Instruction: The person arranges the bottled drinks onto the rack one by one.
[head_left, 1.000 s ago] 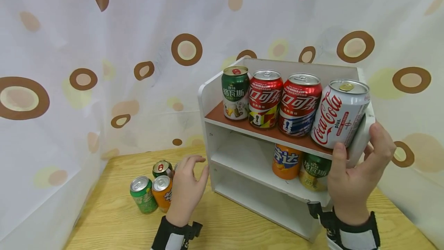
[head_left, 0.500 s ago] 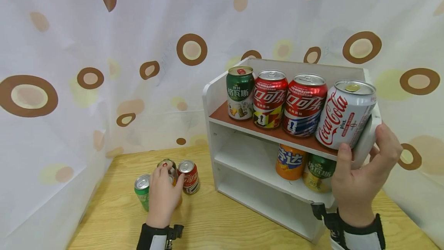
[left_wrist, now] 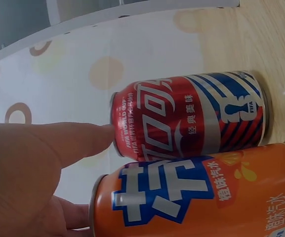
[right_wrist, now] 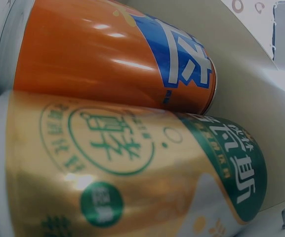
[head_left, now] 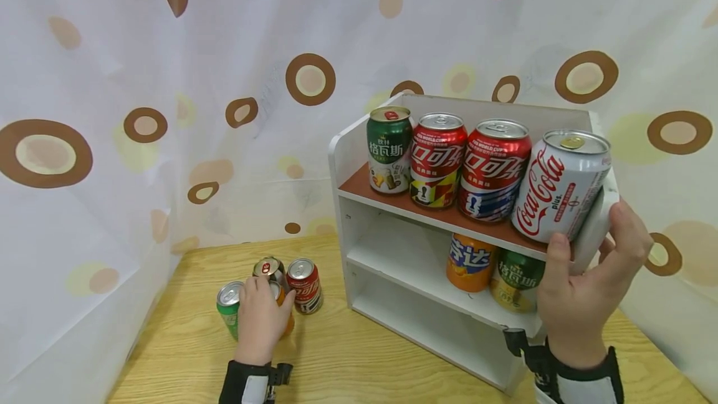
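In the head view my left hand is over an orange soda can on the table, its fingers reaching across the top. The left wrist view shows the straight thumb at the rim of a red cola can; fingertips lie partly hidden behind the orange can's top. My right hand grips the right side panel of a white shelf. Its thumb is at the base of a white Coca-Cola can, which leans toward that panel on the top tier.
A green-and-white can and two red cola cans share the top tier. Below stand an orange can and a green-gold can. On the table, a green can and a dark can flank the left hand. A patterned curtain hangs behind.
My left hand has moved left from beside the shelf to over the orange soda can, uncovering the red cola can on the table. The right hand keeps its place on the shelf.
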The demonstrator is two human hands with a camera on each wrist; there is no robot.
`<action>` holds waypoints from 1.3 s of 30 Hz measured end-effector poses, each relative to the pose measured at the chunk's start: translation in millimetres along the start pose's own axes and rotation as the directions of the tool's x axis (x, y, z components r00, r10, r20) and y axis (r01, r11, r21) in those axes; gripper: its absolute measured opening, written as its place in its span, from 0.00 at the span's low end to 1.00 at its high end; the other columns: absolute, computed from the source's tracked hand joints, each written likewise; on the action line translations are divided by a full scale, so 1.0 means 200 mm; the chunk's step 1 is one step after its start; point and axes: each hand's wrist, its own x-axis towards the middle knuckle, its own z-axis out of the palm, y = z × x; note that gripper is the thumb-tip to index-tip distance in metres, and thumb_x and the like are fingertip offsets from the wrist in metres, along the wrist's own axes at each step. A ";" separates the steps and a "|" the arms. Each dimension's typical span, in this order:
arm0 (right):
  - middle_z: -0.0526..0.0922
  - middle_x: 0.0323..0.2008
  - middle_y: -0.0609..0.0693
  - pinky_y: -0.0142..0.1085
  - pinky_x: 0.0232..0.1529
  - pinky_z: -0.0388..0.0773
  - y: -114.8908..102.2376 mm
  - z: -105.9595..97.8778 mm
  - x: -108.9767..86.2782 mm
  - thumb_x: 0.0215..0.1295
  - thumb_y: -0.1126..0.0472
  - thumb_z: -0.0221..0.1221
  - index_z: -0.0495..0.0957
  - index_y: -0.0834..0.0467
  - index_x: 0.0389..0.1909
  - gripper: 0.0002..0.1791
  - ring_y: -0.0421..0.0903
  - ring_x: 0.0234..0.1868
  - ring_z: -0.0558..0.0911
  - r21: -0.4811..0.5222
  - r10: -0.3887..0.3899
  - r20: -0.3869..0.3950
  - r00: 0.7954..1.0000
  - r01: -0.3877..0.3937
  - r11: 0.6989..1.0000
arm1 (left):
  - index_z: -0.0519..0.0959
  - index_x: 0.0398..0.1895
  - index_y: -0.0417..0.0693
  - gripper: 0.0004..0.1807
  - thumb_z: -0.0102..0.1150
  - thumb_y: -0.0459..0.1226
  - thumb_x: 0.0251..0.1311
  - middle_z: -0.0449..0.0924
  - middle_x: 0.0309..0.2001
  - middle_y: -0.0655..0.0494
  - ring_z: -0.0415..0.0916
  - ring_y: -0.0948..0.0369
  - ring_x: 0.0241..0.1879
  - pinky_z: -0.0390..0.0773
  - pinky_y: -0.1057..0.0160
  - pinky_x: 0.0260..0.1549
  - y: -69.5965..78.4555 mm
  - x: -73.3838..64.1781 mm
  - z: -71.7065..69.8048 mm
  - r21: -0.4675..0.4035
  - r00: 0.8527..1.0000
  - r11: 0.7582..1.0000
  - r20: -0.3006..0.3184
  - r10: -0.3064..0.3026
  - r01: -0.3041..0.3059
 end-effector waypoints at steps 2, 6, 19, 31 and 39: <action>0.69 0.63 0.60 0.24 0.60 0.68 0.00 0.00 0.00 0.71 0.49 0.56 0.64 0.66 0.57 0.27 0.54 0.66 0.69 0.001 0.000 0.003 1.000 0.000 1.000 | 0.70 0.58 0.18 0.35 0.72 0.40 0.61 0.71 0.49 0.28 0.70 0.37 0.51 0.78 0.41 0.46 0.00 0.00 0.01 0.022 1.000 1.000 -0.013 0.012 -0.011; 0.69 0.63 0.60 0.25 0.60 0.69 0.00 0.00 0.00 0.71 0.48 0.57 0.64 0.67 0.57 0.27 0.54 0.66 0.69 0.012 0.001 0.000 1.000 -0.001 1.000 | 0.69 0.56 0.19 0.38 0.78 0.40 0.55 0.71 0.47 0.29 0.72 0.38 0.47 0.79 0.43 0.43 -0.01 -0.01 0.04 0.096 0.997 0.994 -0.055 0.055 -0.050; 0.69 0.62 0.61 0.24 0.60 0.69 0.00 0.01 0.01 0.72 0.46 0.57 0.64 0.66 0.56 0.29 0.55 0.66 0.70 0.022 -0.013 -0.009 1.000 0.014 1.000 | 0.69 0.55 0.21 0.37 0.80 0.31 0.48 0.69 0.47 0.29 0.72 0.39 0.46 0.79 0.43 0.42 -0.01 -0.03 0.09 0.144 0.991 0.988 -0.107 0.079 -0.063; 0.70 0.62 0.61 0.24 0.59 0.69 -0.01 0.00 0.01 0.72 0.46 0.57 0.64 0.67 0.56 0.29 0.55 0.65 0.70 0.021 -0.016 -0.012 1.000 0.016 1.000 | 0.69 0.53 0.23 0.38 0.82 0.30 0.44 0.70 0.45 0.30 0.72 0.39 0.44 0.79 0.44 0.39 -0.01 -0.04 0.09 0.157 0.985 0.983 -0.129 0.111 -0.090; 0.70 0.62 0.61 0.24 0.59 0.69 0.00 0.00 0.00 0.72 0.46 0.57 0.64 0.67 0.56 0.29 0.55 0.66 0.70 0.025 -0.015 -0.006 1.000 0.015 1.000 | 0.69 0.53 0.25 0.38 0.83 0.30 0.43 0.70 0.45 0.31 0.71 0.41 0.43 0.79 0.45 0.38 -0.02 -0.05 0.10 0.166 0.985 0.980 -0.114 0.128 -0.108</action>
